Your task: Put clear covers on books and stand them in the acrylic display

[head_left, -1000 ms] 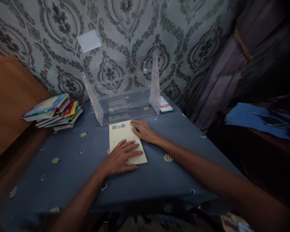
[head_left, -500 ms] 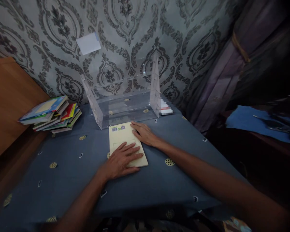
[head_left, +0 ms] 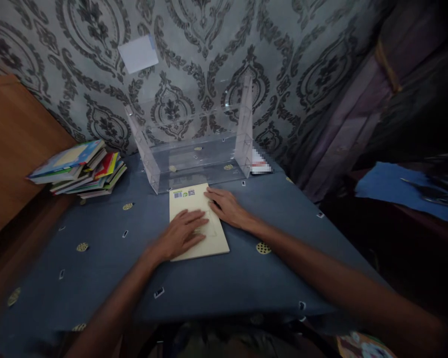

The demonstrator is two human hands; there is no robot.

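Note:
A pale yellow book (head_left: 216, 241) lies flat on the table, a barcode and a QR code printed near its far edge. My left hand (head_left: 181, 232) rests palm down over the book's left and middle part, fingers stretched out. On the book's far right edge lies my right hand (head_left: 227, 206), its fingers extended along the corner and holding nothing that I can see. Just beyond the book stands a clear plastic rack (head_left: 197, 159) with upright side panels.
A stack of books (head_left: 78, 169) sits at the back left beside a brown wooden panel (head_left: 18, 154). Blue patterned cloth covers the table (head_left: 108, 268). Right of the rack is a blurred white item (head_left: 260, 164). A blue cloth (head_left: 403, 191) lies farther right, near a curtain (head_left: 343, 124).
My left hand has slid left and slightly away from me across the book, uncovering more of its right side. My right hand stays at the far right edge. The camera view has shifted slightly.

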